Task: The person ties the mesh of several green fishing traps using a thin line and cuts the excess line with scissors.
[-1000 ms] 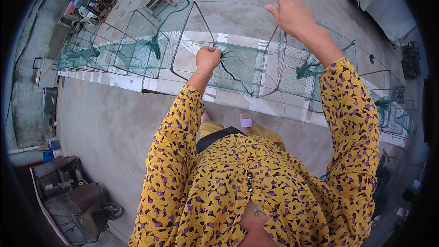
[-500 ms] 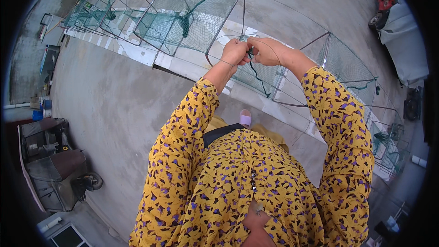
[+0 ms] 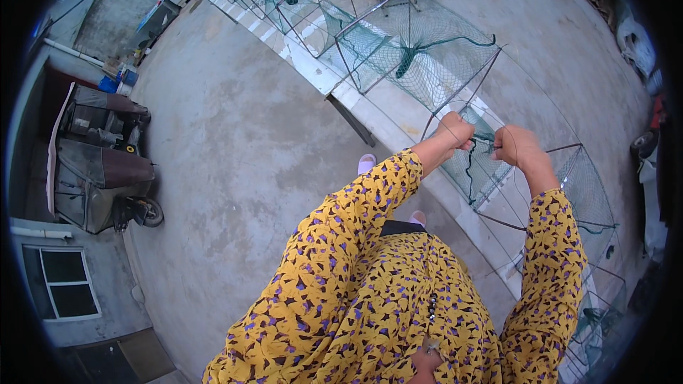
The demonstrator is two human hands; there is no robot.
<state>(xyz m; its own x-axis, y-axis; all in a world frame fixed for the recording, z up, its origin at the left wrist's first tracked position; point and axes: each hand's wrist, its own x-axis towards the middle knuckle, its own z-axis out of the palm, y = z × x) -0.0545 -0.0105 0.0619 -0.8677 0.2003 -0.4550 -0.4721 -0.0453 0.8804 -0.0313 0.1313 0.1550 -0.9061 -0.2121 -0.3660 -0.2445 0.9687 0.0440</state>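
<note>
Long wht. table [image 3: 388,124] w/ grn. framed net [image 3: 406,62] on top; far end unclear.

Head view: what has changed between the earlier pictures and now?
The right hand, first raised open and apart, came in to meet the left hand; now it has drawn slightly right, closed, though what it pinches is unclear. The view has turned. The left hand stays closed on the green netting, which remains over the white-topped table.

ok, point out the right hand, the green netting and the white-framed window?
Right hand [image 3: 517,146]: head view, middle of the hand.
Green netting [image 3: 405,62]: head view, its dark bunched part.
White-framed window [image 3: 72,284]: head view, its crossbar.
</note>
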